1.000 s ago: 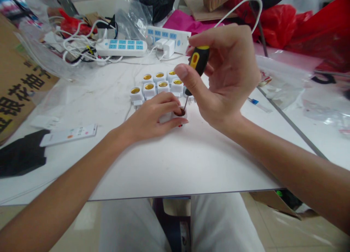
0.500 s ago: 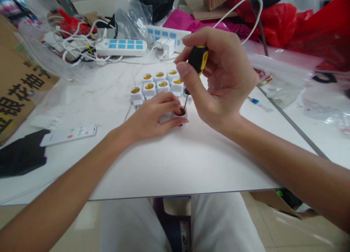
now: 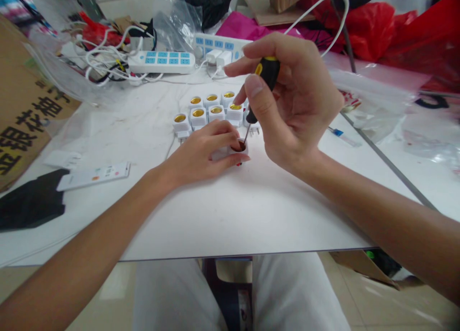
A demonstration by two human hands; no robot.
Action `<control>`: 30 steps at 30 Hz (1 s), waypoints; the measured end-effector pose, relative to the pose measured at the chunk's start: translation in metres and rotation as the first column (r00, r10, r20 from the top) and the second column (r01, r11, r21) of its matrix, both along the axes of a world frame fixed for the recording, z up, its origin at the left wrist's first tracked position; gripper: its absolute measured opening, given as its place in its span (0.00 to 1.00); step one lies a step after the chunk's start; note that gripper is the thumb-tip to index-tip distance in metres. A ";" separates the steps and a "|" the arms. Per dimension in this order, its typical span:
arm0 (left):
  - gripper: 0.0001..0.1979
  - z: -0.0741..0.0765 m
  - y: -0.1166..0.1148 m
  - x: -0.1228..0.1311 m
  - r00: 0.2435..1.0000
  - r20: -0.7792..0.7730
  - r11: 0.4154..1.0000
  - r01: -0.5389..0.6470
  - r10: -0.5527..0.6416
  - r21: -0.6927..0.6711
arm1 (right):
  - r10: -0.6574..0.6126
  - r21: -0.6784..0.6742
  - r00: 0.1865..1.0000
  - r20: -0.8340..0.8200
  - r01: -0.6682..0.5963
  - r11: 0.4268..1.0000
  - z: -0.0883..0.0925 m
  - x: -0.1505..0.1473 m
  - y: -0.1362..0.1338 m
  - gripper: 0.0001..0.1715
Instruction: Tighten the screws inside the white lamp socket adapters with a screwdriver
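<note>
My left hand (image 3: 212,149) is closed around a white lamp socket (image 3: 243,152) on the table, with its round opening facing up. In my right hand (image 3: 294,91) is a black and yellow screwdriver (image 3: 266,74), its handle between thumb and fingers. The thin metal shaft slants down and its tip goes into the socket's opening, where the tip itself is hidden. A little red shows at the socket's lower edge. Behind my hands stand several more white lamp sockets (image 3: 198,113) with gold-coloured threads, grouped in rows.
White power strips (image 3: 161,68) and tangled cables lie at the back. A white remote control (image 3: 94,176) sits beside a black piece (image 3: 32,201) on the left. A cardboard box (image 3: 25,110) stands far left; clear plastic bags (image 3: 381,96) lie right.
The screwdriver handle has turned in my right hand, and its fingers have shifted around it. My left hand stays on the socket. The whole view has moved slightly.
</note>
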State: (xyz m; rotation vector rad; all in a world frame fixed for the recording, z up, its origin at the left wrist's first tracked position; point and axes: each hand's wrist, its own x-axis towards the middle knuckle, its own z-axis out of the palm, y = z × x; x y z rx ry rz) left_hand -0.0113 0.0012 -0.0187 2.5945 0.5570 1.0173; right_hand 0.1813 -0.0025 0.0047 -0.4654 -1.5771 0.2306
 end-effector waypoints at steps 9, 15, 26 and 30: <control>0.06 0.000 0.000 0.001 1.000 0.005 1.000 0.008 -0.008 -0.021 | 0.027 0.028 1.000 -0.015 -0.027 0.999 0.003 0.002 0.001 0.11; 0.06 -0.001 0.001 0.001 1.000 0.009 1.000 0.008 -0.008 -0.001 | -0.041 0.046 0.999 0.010 0.040 0.998 0.004 0.003 -0.001 0.11; 0.07 -0.001 0.001 0.001 1.000 0.016 1.000 0.004 -0.004 0.016 | -0.179 0.085 0.983 0.035 0.176 0.981 0.006 0.007 0.001 0.13; 0.08 -0.002 0.001 0.001 1.000 0.025 1.000 0.008 -0.008 0.001 | -0.228 0.082 0.974 0.004 0.227 0.970 0.009 0.006 0.000 0.12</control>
